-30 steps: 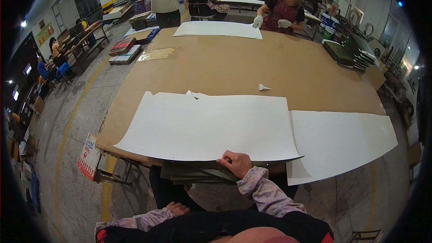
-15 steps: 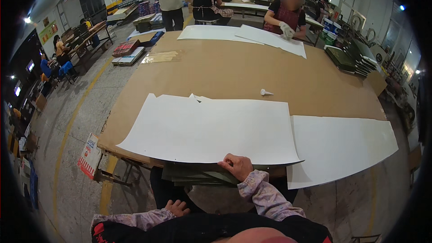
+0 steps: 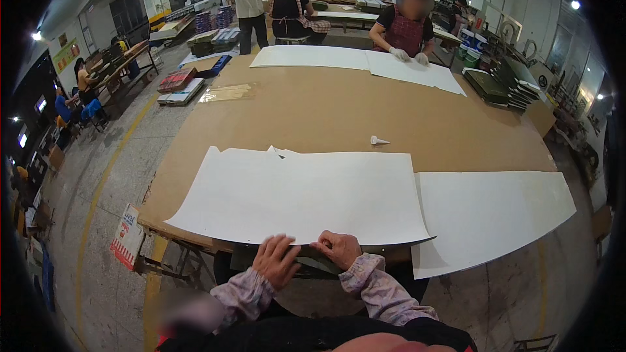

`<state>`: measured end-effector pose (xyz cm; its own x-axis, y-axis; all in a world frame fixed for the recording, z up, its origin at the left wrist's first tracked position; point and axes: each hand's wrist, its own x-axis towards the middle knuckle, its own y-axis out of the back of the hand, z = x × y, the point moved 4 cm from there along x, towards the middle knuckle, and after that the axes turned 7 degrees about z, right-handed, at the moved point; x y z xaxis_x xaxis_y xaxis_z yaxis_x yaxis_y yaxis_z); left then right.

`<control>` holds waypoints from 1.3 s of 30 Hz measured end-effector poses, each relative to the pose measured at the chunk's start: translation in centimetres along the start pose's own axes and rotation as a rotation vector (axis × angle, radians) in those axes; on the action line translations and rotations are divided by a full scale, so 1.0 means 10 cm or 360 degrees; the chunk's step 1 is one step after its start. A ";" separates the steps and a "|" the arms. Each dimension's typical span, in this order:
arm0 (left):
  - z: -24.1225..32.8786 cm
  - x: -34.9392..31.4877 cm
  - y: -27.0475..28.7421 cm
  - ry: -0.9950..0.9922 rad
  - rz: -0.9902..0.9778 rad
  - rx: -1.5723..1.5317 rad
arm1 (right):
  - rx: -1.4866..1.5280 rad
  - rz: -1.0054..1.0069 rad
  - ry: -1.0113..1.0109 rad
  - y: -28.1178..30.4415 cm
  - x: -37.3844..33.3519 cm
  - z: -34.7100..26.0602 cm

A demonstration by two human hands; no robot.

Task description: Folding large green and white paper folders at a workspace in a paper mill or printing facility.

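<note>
A large white sheet (image 3: pixel 293 195) lies along the near side of the brown table, its side corners curving and its far edge notched. At the middle of its near edge my right hand (image 3: pixel 339 249) is closed, thumb and curled fingers pinching the rim. Just left of it my left hand (image 3: pixel 276 262) is held over the near edge, fingers spread and somewhat blurred, holding nothing that I can see. A second white sheet (image 3: pixel 492 215) lies to the right, overhanging the table's near edge. Dark green boards below the edge are mostly hidden by my hands.
On the brown tabletop (image 3: pixel 313 111) lies a small white nozzle-like cap (image 3: pixel 379 141). Across the table a gloved co-worker (image 3: pixel 407 26) handles another white sheet (image 3: pixel 417 73). Dark green boards (image 3: pixel 486 86) are stacked at the far right; a printed carton (image 3: pixel 126 238) stands by the left corner.
My left hand has risen from my lap to the sheet's near edge, beside my right hand, which stays there. The co-worker's sheet has shifted right and both gloved hands now rest on it.
</note>
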<state>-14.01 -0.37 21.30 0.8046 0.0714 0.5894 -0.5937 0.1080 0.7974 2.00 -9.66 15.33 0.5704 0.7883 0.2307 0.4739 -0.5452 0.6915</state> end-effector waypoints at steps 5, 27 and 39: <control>-0.25 0.12 -0.47 0.0188 -0.0043 0.0128 | 0.0052 0.0049 0.0057 -0.03 0.03 -0.01; -0.48 0.01 -0.58 0.0589 -0.0512 0.0218 | -0.0136 0.0174 0.0263 -0.05 0.02 -0.02; -1.69 -0.94 -0.45 0.1431 -0.0523 0.0400 | -0.0071 0.0195 0.0291 -0.07 0.02 -0.05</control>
<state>-18.79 15.28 10.03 0.5737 0.8130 0.0991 -0.2403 0.0514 0.9693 1.45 -8.96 15.26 0.4889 0.7576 0.4324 0.3758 -0.6303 0.6794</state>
